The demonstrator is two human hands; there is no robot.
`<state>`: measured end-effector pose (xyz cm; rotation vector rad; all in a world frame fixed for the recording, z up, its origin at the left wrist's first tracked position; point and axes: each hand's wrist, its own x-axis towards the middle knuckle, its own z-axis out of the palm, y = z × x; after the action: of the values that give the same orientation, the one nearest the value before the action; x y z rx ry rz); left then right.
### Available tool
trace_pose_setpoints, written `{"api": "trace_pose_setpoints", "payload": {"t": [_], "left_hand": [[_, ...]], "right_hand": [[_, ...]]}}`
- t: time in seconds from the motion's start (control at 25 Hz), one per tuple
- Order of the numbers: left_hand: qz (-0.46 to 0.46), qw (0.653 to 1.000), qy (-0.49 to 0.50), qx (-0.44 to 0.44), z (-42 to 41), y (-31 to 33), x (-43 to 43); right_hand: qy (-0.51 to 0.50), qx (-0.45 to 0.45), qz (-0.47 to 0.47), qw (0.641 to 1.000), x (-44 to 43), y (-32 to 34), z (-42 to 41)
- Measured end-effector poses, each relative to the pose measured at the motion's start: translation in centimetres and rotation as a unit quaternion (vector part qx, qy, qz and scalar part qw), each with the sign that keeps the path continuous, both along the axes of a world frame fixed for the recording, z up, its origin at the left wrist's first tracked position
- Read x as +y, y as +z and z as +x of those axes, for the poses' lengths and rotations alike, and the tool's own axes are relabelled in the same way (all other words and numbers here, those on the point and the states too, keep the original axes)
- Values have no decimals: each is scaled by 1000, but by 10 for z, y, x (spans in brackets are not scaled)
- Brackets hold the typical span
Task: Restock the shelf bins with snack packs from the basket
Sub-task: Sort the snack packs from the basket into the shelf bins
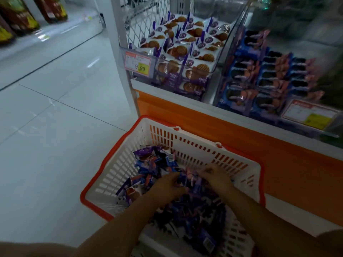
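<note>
A white basket (pixel 118 169) with an orange rim stands on the floor and holds a heap of blue and purple snack packs (pixel 196 212). Both hands are down in that heap. My left hand (pixel 167 184) and my right hand (pixel 215 175) have their fingers curled round small packs between them; blur hides the exact grip. Above, a clear shelf bin (pixel 211 69) is piled with white-and-purple waffle packs (pixel 178 51). To its right a second bin (pixel 222 84) holds rows of blue-and-pink packs (pixel 269 76).
An orange shelf base (pixel 278 154) runs right behind the basket. Price tags (pixel 137 64) hang on the bin fronts. Pale tiled floor (pixel 55 136) opens to the left. Dark bottles (pixel 18 17) stand on a far shelf at top left.
</note>
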<state>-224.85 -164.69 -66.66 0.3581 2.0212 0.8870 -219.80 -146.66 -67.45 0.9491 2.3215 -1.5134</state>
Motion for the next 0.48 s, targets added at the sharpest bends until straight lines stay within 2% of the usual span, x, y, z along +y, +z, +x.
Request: {"api": "trace_pose_setpoints", "payload": {"t": [0.08, 0.16, 0.28, 0.4, 0.48], "left_hand": [[98, 977, 130, -134, 1, 23, 6], [161, 948, 201, -186, -1, 41, 5], [211, 938, 216, -172, -3, 70, 4], [233, 939, 201, -154, -3, 90, 8], [234, 951, 168, -113, -1, 107, 12]], "right_hand": [[-92, 27, -123, 988, -3, 31, 4], [-132, 58, -200, 969, -3, 51, 9], [-156, 110, -268, 944, -1, 81, 17], [-120, 146, -339, 922, 1, 104, 22], [-77, 145, -318, 934, 1, 118, 26]]}}
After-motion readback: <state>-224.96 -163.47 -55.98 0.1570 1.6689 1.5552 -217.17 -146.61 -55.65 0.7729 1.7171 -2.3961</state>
